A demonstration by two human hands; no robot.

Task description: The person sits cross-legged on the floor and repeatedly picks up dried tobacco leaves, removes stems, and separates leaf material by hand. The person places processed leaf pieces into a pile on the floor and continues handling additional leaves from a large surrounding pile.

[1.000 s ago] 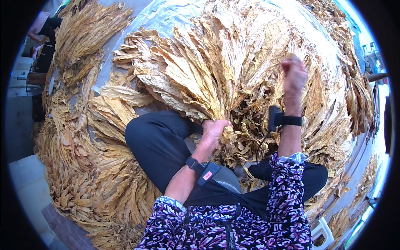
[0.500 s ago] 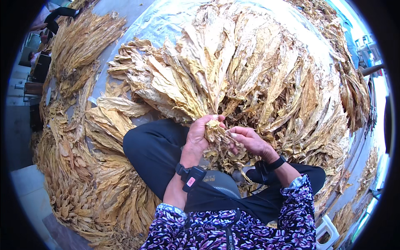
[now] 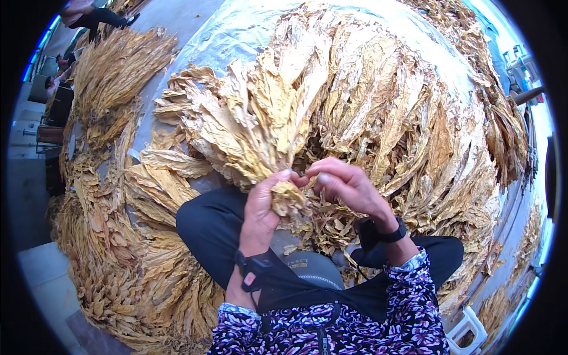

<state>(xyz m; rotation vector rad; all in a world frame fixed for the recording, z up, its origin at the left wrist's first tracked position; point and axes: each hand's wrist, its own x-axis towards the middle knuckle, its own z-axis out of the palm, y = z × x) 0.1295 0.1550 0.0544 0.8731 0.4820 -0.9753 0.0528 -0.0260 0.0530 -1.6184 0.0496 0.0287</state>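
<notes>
My left hand (image 3: 263, 198) is closed round the stem end of a bundle of dried tobacco leaves (image 3: 275, 112). The yellow-brown blades fan out away from me, while the crumpled butt pokes out below the fist. Just right of that grip, my right hand (image 3: 349, 186) has its fingers curled and pinched together, close to the left fingertips. Whatever lies in the pinch is too small to make out. A broad heap of dried tobacco leaves (image 3: 408, 112) spreads ahead and to the right, with crumbled leaf bits (image 3: 331, 228) below the hands.
Clear plastic sheeting (image 3: 228, 38) lies under the heap's far side. More leaf piles stand at far left (image 3: 121, 62) and near left (image 3: 148, 278). My crossed legs (image 3: 210, 222) border the work area. A white plastic stool (image 3: 467, 331) is at lower right; a person (image 3: 97, 16) is at top left.
My left hand has shifted a little left with the bundle, whose blades now lean further left. The right hand has come up off the butt end to beside the left fingertips.
</notes>
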